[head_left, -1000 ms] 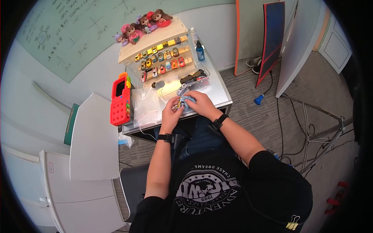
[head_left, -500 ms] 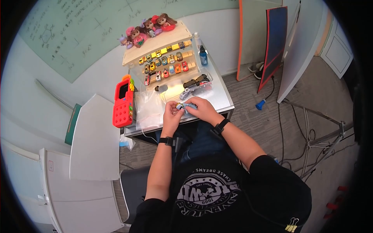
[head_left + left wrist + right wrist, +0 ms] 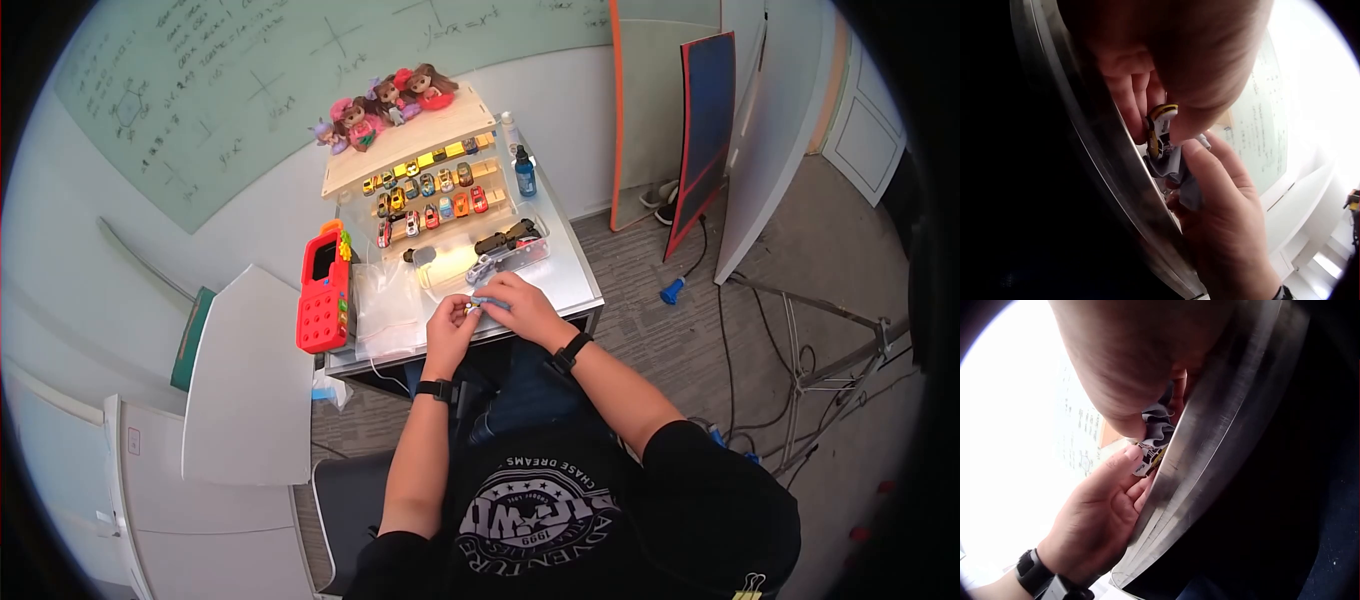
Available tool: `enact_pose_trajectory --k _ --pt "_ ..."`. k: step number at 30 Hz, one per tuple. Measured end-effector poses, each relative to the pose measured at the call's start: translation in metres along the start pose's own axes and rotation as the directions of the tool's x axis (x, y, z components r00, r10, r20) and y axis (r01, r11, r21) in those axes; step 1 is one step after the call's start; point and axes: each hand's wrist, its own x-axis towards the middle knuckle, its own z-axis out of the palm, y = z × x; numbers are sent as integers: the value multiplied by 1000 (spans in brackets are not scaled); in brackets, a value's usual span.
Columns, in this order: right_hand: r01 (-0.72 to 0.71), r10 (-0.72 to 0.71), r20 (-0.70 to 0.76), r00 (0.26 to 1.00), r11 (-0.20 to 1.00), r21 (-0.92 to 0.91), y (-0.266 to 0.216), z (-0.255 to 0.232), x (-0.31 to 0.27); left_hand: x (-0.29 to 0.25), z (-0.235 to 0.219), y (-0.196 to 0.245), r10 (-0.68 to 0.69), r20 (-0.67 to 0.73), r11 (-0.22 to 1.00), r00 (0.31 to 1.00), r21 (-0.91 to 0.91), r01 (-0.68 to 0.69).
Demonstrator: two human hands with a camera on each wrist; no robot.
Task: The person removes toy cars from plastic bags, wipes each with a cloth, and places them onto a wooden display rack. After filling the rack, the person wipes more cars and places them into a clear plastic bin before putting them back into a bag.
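Close over the table's front edge, my left hand (image 3: 452,328) grips a small white, yellow and black toy car (image 3: 1158,130) between thumb and fingers. My right hand (image 3: 530,312) pinches a bunched blue-grey cloth (image 3: 1159,428) against the car's end. Both hands meet at the car, thumbs side by side. In the right wrist view the car's white side (image 3: 1145,465) shows dark markings below the cloth folds. Fingers and cloth hide the rest of the car.
A clear plastic bin (image 3: 543,257) with dark toy vehicles is just beyond my hands. Behind it stands a wooden rack (image 3: 440,127) with rows of toy cars and several dolls. A red toy (image 3: 322,322) and clear plastic sheet (image 3: 385,300) lie left; a blue bottle (image 3: 525,178) stands right.
The head view has tilted, so the table and hands sit lower in it. Both hands keep hold of the car and cloth; the car has turned between the fingers and shows less from above.
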Motion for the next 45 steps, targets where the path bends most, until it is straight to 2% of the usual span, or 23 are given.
enact_pose_trajectory --k 4,6,7,9,10,12,13,15,16,18,23,25,27,28,31,33,37,45 --pt "-47 41 -102 994 998 -51 -2 5 2 2 -6 -2 -96 -14 995 995 -16 96" --pt "-89 78 -211 974 995 -39 4 8 4 2 -9 -3 -109 -12 985 994 -138 107" --pt "-89 79 -209 975 995 -37 7 10 4 2 -11 -3 -111 -14 985 994 -137 108" --pt "-151 148 -155 977 989 -6 9 10 4 3 -13 -3 -78 -40 953 996 -297 63" --pt "-152 149 -156 976 988 -5 10 9 3 4 -14 -3 -80 -39 953 996 -297 65" --pt "-264 267 -55 962 963 48 5 4 5 5 -13 -3 -34 -5 968 999 -251 32" --pt "-265 267 -55 962 963 47 3 1 5 4 -11 -3 -35 -5 967 999 -252 32" --pt "-286 298 -51 953 944 166 1 -2 5 0 -4 1 -65 38 997 997 -35 66" --pt "-287 298 -50 953 944 165 1 -2 4 3 -4 -8 -52 53 996 997 68 49" --pt "-226 239 -48 970 956 185 0 -3 4 1 0 -3 -56 47 997 997 46 54" --pt "-254 256 11 967 952 174 6 2 3 1 -4 -4 -76 46 996 996 -52 78" --pt "-264 260 44 965 952 157 12 4 1 5 -6 -14 -12 -33 988 999 -152 6" --pt "-176 180 89 980 983 -56 8 4 2 4 -7 -10 -27 -23 987 999 -159 23" --pt "-178 183 88 979 982 -54 9 4 1 3 -8 -9 -40 -15 985 999 -166 37" --pt "-230 230 98 968 973 -12 10 4 1 2 -7 -4 -37 33 991 999 -129 41" --pt "-252 251 18 968 964 87 9 3 1 1 -5 4 -61 51 994 997 -92 65" --pt "-276 284 -24 958 945 178 5 0 3 2 -6 3 -82 103 997 991 18 81" --pt "-285 307 -67 949 931 226 5 1 3 2 -5 2 -48 86 998 995 -42 52"
